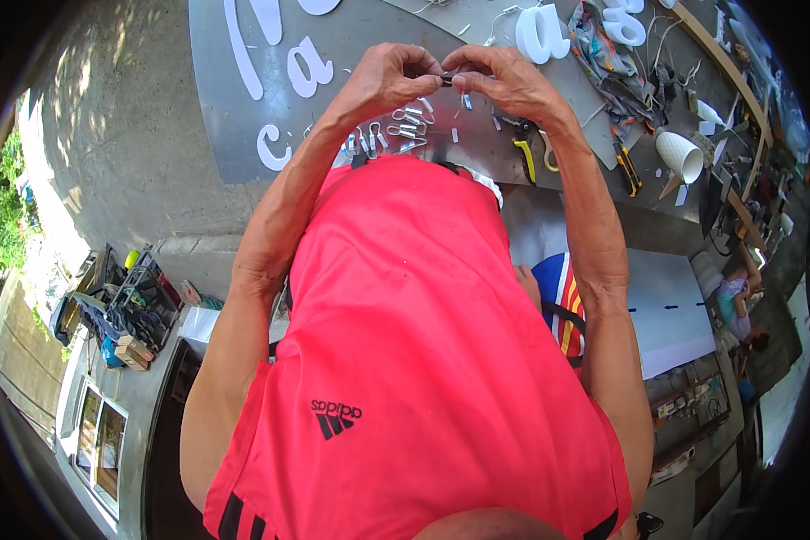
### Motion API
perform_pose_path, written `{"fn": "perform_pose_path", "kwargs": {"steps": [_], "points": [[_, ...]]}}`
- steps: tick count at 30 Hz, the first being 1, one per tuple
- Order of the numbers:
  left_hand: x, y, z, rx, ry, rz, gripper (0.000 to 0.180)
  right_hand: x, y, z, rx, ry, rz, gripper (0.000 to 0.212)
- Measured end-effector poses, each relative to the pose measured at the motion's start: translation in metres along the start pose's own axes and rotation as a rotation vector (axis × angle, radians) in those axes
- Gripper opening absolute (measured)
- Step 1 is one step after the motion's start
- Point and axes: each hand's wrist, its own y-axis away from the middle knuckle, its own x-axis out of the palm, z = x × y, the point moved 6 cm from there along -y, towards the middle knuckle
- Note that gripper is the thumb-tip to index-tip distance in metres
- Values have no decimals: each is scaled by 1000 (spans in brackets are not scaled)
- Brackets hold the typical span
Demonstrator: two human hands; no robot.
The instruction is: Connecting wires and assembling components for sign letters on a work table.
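Note:
My left hand (389, 81) and my right hand (506, 83) meet over the grey table (378, 22), fingertips pinched together. Between them is a small dark piece (446, 79), too small to name; the fingers partly cover it. A small white strip (467, 101) shows just under my right fingertips; whether it is attached cannot be told. Below my left hand lie several small white pieces with looped wires (410, 122). Near my right wrist rest yellow-handled pliers (525, 160) and scissors (550, 153).
White cut-out letters (309, 67) lie at the left of the table, another letter (542, 34) at the right. A yellow and black utility knife (627, 169), a crumpled patterned cloth (603, 63) and a white textured cup (679, 157) are on the right. Another person (738, 292) is at far right.

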Motion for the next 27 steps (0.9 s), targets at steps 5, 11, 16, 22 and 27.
{"fn": "perform_pose_path", "kwargs": {"steps": [5,11,16,22,27], "points": [[1,-3,-2,32,-39,22,30,4,5,4,-38,115,-53,30],[2,-4,-6,15,-51,39,27,1,9,7,-24,155,-113,26],[4,-4,-7,-60,127,136,24,0,16,2,-4,91,-157,23],[12,-7,13,-147,417,158,25,2,19,1,-7,-31,-168,22],[12,-5,4,-127,341,189,24,2,20,-3,-29,4,-152,19]]}}
